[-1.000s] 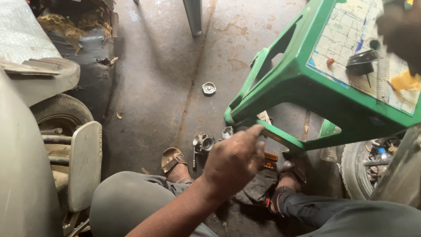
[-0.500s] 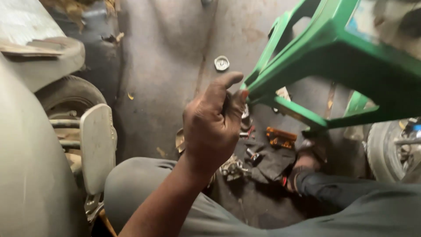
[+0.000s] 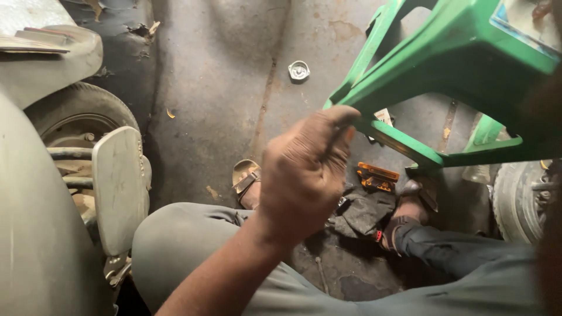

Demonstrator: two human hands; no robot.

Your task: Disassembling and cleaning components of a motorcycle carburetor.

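Note:
My left hand (image 3: 304,175) is raised in the middle of the view with its back towards me and its fingers curled closed. The palm side is hidden, and I see nothing held in it. Its fingertips are just below a leg of a tilted green plastic stool (image 3: 445,76) that fills the upper right. Under the hand, on the concrete floor, lie a small orange tool (image 3: 377,175) and a dark rag (image 3: 363,213). A dark blur runs along the right edge; my right hand is not visible.
A round metal cap (image 3: 298,71) lies on the floor further off. My sandalled feet (image 3: 246,178) rest near the rag. A vehicle tyre (image 3: 76,117) and a grey flat panel (image 3: 120,187) stand at the left, and another tyre (image 3: 515,199) at the right.
My left hand has come up from the stool's lower rung towards me and its fingers have curled in. The view has shifted so the stool sits higher and further right.

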